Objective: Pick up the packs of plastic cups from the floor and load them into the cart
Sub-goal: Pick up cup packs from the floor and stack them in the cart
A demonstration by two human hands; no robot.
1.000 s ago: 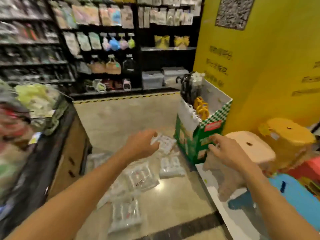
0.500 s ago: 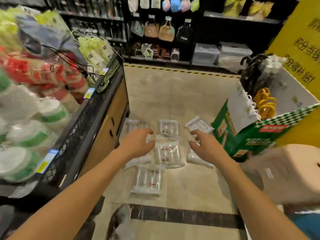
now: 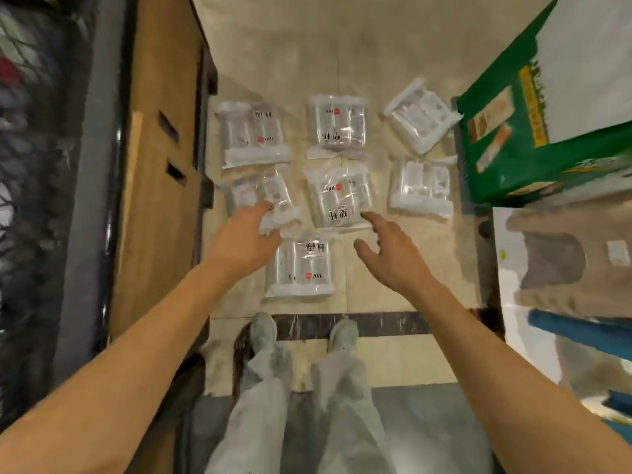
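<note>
Head view, looking straight down. Seven clear plastic-wrapped packs of plastic cups lie flat on the beige tiled floor (image 3: 342, 46) in loose rows: a far row of three (image 3: 253, 133), (image 3: 338, 124), (image 3: 422, 114); a middle row of three (image 3: 270, 196), (image 3: 338, 196), (image 3: 420, 188); and a single nearest pack (image 3: 301, 266), just beyond the person's grey shoes (image 3: 263, 328). The left hand (image 3: 244, 239) reaches forward with its fingers spread, fingertips at the near edge of the middle-left pack; whether they touch it cannot be told through the blur. The right hand (image 3: 390, 254) hangs open and empty, its index fingertip over the near right corner of the middle-centre pack, thumb apart from the fingers. The wood-panelled side of the black-framed cart (image 3: 154, 165) stands at the left, just beside the left-hand packs. A green and white cardboard display box (image 3: 533, 131) stands at the right, close to the right-hand packs.
</note>
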